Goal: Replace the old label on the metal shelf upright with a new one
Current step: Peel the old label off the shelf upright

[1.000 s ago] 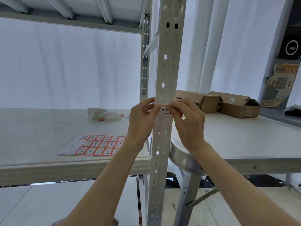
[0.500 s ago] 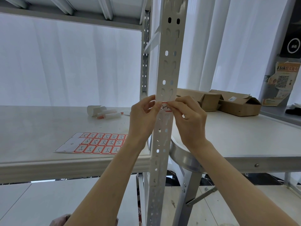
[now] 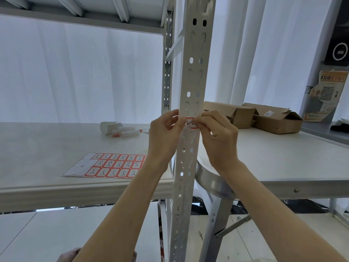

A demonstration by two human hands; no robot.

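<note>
Label point(image 3: 190, 124): sitting across the front face of the upright point(image 3: 192, 80), a little above the level of the shelf point(image 3: 37, 148); its red border is showing between the two hands; I cannot tell whether it is the old one or the new one
Left hand point(image 3: 164, 137): curling its fingers and pinching the label's left end at the upright's edge
Right hand point(image 3: 221, 140): curling its fingers likewise and pinching the label's right end
Risk if peeling: uneven pulling is likely tearing the paper; scraps and glue are then staying on the metal
Risk if sticking: one end going down first is skewing it; wrinkling is following
Risk from holes: slots are lying just above and below; an edge bridging one is probably lifting later
Label sheet point(image 3: 113, 165): lying near the shelf's front edge, toward its right corner, well apart from both hands
</note>
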